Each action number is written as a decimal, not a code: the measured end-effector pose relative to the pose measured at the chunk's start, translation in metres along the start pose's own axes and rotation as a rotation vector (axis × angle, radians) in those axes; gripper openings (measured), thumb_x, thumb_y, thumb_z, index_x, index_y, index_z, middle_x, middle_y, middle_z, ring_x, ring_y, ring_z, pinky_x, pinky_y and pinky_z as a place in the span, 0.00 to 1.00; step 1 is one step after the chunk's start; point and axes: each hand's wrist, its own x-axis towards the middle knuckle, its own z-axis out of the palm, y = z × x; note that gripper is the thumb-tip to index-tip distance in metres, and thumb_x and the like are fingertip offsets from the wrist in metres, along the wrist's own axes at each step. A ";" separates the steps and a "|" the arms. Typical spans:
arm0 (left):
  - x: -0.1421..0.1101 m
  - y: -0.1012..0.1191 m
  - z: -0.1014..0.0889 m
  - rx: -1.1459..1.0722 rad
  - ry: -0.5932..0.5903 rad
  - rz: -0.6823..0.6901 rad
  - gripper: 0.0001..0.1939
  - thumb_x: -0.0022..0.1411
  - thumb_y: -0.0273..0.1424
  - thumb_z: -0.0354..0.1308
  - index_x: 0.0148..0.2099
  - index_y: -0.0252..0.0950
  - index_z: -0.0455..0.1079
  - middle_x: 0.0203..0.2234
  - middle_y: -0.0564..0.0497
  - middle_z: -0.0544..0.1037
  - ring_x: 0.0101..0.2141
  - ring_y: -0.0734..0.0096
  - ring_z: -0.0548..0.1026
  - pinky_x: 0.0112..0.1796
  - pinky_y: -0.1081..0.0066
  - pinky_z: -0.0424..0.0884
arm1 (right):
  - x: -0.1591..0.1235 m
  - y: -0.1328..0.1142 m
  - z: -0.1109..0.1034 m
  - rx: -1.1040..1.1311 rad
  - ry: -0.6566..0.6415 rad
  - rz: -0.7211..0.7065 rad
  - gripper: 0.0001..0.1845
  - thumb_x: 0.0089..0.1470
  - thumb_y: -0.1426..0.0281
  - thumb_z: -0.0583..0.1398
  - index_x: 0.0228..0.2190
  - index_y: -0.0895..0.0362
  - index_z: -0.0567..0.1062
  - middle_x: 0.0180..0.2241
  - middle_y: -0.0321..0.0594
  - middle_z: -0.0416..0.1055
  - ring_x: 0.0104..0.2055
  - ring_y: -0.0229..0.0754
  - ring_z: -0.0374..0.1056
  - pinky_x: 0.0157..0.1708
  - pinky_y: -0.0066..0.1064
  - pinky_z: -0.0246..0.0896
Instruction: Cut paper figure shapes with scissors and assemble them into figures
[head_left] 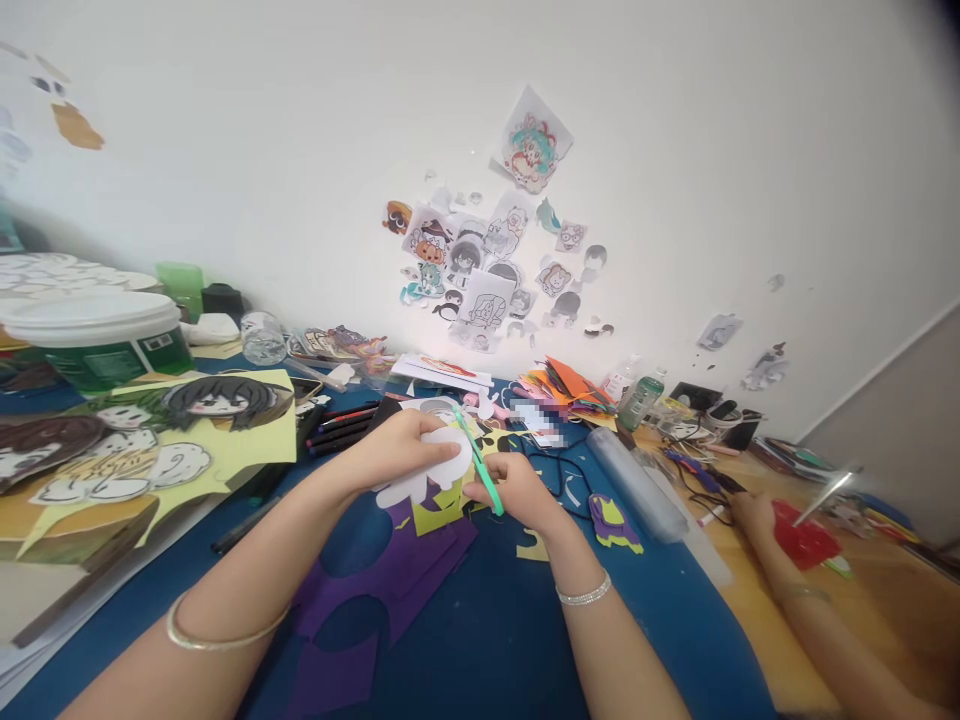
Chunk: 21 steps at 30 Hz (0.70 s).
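Observation:
My left hand [409, 445] grips a white paper cutout [420, 484] with a rounded, wavy outline, thumb on top. My right hand [516, 488] is closed on green scissors [486, 478], whose blades point up and away, beside the paper's right edge. Below the hands lie yellow paper scraps [441, 510] and purple paper [360, 600] with round pieces cut out of it. A purple-and-yellow cutout [613, 522] rests to the right of my right hand. My left fingertips are partly hidden under the paper.
Character cutouts on yellow paper [225, 450] lie at left, near a white-lidded tub [97, 340]. Pens [341, 430] and coloured paper [566, 390] sit behind the hands. A clear plastic roll [637, 485] lies right. Another person's hand [752, 518] is beside a red item [806, 535].

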 end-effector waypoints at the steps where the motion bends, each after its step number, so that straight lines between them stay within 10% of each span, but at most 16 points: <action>1: -0.001 0.001 -0.001 -0.002 0.001 0.002 0.14 0.48 0.40 0.55 0.20 0.35 0.65 0.15 0.56 0.67 0.17 0.76 0.65 0.17 0.79 0.57 | 0.000 -0.001 0.000 0.001 -0.022 -0.006 0.19 0.37 0.63 0.64 0.14 0.58 0.60 0.16 0.28 0.50 0.20 0.30 0.45 0.18 0.23 0.41; 21: -0.002 -0.002 -0.011 -0.030 -0.198 -0.092 0.11 0.47 0.37 0.57 0.23 0.33 0.68 0.15 0.54 0.68 0.16 0.77 0.63 0.16 0.79 0.54 | -0.003 -0.006 0.000 -0.034 -0.101 -0.007 0.20 0.37 0.65 0.64 0.13 0.58 0.57 0.15 0.27 0.48 0.19 0.29 0.44 0.18 0.23 0.38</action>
